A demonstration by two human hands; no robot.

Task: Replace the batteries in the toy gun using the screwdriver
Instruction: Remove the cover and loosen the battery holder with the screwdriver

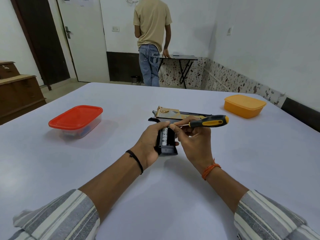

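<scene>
Above the pale worktop (173,187), the left hand (152,141) gripped the black-and-tan plastic toy gun (168,135) by its grip, a white battery (164,136) exposed, while the right hand (194,137) held the black-and-yellow-handled screwdriver (207,121).

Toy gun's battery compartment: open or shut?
Open: a white battery lies exposed in the toy gun grip, no cover over it.

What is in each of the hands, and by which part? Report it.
Left hand grips the toy gun by its grip, where a white battery shows. Right hand pinches the screwdriver at the shaft, below the handle.
</scene>
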